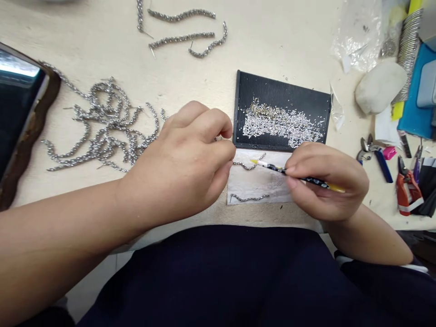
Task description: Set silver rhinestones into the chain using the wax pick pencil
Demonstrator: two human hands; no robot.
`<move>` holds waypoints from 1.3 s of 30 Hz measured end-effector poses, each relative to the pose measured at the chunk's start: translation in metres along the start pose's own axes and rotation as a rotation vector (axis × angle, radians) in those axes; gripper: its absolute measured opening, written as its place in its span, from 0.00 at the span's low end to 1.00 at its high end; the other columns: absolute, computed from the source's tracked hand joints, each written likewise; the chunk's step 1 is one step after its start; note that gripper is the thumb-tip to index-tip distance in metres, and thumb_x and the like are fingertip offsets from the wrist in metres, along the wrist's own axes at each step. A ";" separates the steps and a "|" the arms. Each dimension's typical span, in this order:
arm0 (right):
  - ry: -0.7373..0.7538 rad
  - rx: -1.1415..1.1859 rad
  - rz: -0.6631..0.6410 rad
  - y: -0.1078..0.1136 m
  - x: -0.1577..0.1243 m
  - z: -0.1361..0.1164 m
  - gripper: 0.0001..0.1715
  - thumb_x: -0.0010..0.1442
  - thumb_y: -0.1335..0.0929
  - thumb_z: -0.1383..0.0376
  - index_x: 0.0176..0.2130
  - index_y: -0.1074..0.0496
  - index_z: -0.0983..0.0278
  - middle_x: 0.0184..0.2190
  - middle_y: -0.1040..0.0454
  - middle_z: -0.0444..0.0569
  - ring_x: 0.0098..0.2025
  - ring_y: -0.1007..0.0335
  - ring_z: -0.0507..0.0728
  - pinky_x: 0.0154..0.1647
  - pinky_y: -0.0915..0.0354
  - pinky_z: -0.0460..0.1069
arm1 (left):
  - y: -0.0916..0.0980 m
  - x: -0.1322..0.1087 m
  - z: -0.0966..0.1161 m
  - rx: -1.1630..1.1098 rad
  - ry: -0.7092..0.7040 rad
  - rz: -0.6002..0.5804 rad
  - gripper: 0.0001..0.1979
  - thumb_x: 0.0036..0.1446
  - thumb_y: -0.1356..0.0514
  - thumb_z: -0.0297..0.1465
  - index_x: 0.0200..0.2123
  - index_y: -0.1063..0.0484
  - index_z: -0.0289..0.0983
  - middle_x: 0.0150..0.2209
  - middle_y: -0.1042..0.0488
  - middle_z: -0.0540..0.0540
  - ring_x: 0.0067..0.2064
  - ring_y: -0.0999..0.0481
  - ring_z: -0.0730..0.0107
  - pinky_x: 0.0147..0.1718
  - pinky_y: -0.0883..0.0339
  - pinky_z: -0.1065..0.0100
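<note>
My left hand (pixel 190 159) is closed in a pinch on the end of a short curved rhinestone strip (pixel 250 165) that lies on a shiny sheet (pixel 255 184). My right hand (pixel 323 179) grips a black and yellow picker pen (pixel 299 176) whose pale tip points left at that strip. A second curved strip (pixel 248 198) lies lower on the sheet. Just behind the hands sits a black ridged tray (pixel 252 91) holding a heap of tiny silver rhinestones (pixel 281 123).
A tangle of finished silver strips (pixel 105 127) lies at the left, with three more strips (pixel 184 34) at the back. A dark mirror-like tray (pixel 20 109) is at the far left. Pliers and cutters (pixel 407 186), a white putty lump (pixel 379 86) and plastic bags (pixel 357 32) crowd the right.
</note>
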State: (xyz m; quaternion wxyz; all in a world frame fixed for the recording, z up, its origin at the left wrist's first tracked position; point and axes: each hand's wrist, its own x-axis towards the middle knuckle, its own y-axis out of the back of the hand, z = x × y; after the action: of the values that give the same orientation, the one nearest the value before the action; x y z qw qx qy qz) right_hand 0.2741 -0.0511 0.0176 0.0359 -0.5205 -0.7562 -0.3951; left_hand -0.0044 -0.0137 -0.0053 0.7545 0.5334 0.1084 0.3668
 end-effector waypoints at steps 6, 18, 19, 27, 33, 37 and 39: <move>-0.018 0.018 -0.123 0.004 0.005 -0.003 0.16 0.61 0.27 0.77 0.43 0.23 0.57 0.31 0.17 0.43 0.30 0.19 0.54 0.33 0.22 0.50 | 0.000 0.000 0.001 0.036 -0.026 0.024 0.13 0.73 0.45 0.33 0.37 0.23 0.39 0.48 0.25 0.42 0.51 0.24 0.51 0.47 0.21 0.47; -0.025 0.004 -0.126 0.003 0.005 -0.004 0.15 0.61 0.26 0.76 0.42 0.23 0.56 0.31 0.17 0.43 0.30 0.19 0.54 0.32 0.21 0.50 | 0.000 0.000 0.002 0.049 -0.022 0.011 0.13 0.74 0.45 0.32 0.38 0.23 0.38 0.48 0.25 0.42 0.52 0.24 0.53 0.50 0.21 0.48; -0.023 0.007 -0.126 0.003 0.005 -0.004 0.15 0.61 0.26 0.76 0.42 0.23 0.57 0.31 0.17 0.43 0.30 0.19 0.54 0.33 0.21 0.50 | 0.000 0.000 0.001 0.048 -0.027 0.015 0.13 0.74 0.45 0.33 0.38 0.23 0.39 0.48 0.25 0.42 0.52 0.24 0.53 0.50 0.21 0.48; 0.006 0.026 -0.150 0.002 0.005 -0.004 0.16 0.61 0.26 0.78 0.44 0.23 0.60 0.32 0.17 0.46 0.31 0.20 0.55 0.33 0.22 0.51 | 0.002 -0.002 0.002 0.056 -0.030 0.009 0.11 0.74 0.43 0.31 0.38 0.23 0.38 0.49 0.25 0.42 0.52 0.26 0.53 0.51 0.22 0.50; -0.022 0.013 -0.180 0.002 0.005 -0.008 0.16 0.63 0.27 0.77 0.46 0.24 0.60 0.33 0.17 0.47 0.32 0.21 0.54 0.33 0.24 0.51 | 0.002 -0.001 0.003 -0.034 0.028 -0.029 0.14 0.76 0.46 0.33 0.38 0.23 0.39 0.49 0.26 0.43 0.55 0.26 0.51 0.54 0.24 0.48; -0.042 -0.013 -0.191 0.002 0.004 -0.012 0.15 0.64 0.27 0.77 0.46 0.25 0.59 0.33 0.17 0.47 0.32 0.22 0.55 0.35 0.24 0.51 | -0.003 -0.002 0.001 0.015 0.002 0.013 0.16 0.77 0.48 0.35 0.38 0.24 0.39 0.49 0.27 0.44 0.54 0.25 0.53 0.52 0.24 0.49; -0.041 -0.032 -0.182 0.001 0.003 -0.013 0.15 0.64 0.27 0.77 0.45 0.24 0.59 0.33 0.17 0.47 0.32 0.21 0.55 0.35 0.23 0.52 | -0.003 -0.003 0.001 0.015 0.000 0.026 0.17 0.77 0.48 0.36 0.38 0.24 0.38 0.49 0.27 0.44 0.54 0.25 0.52 0.51 0.24 0.49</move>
State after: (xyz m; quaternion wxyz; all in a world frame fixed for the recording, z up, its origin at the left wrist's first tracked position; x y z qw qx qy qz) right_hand 0.2692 -0.0563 0.0287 -0.0240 -0.4580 -0.7947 -0.3977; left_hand -0.0046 -0.0168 -0.0084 0.7456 0.5404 0.1045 0.3757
